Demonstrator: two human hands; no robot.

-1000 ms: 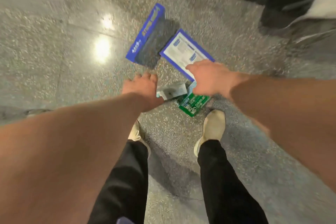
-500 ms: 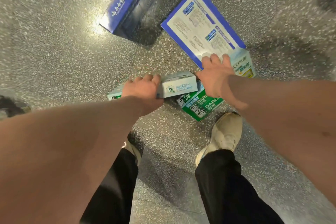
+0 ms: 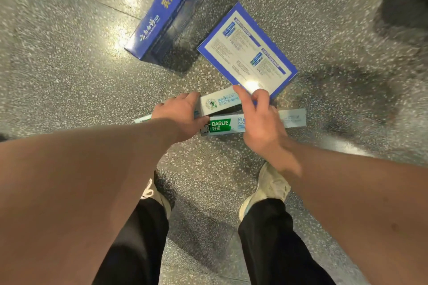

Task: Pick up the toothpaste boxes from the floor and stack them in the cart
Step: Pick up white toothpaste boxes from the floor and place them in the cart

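We read "DARLIE" over "好来" on the green-labelled toothpaste box point(image 3: 218, 125); the paler box's point(image 3: 220, 102) print is unreadable to us.

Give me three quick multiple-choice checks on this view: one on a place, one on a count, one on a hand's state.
1. Where is the flat blue box?
A. Between the shoes
B. On the floor, beyond the right hand
C. In a cart

2. How many big blue boxes show?
A. One
B. Two
C. Four

3. What is the left hand doing?
A. Gripping a pale box
B. Hanging free
C. Resting on a shoe

Answers:
1 B: it lies flat on the floor, just past that hand.
2 B: the flat one and the standing blue box.
3 A: its fingers curl over the box's top.
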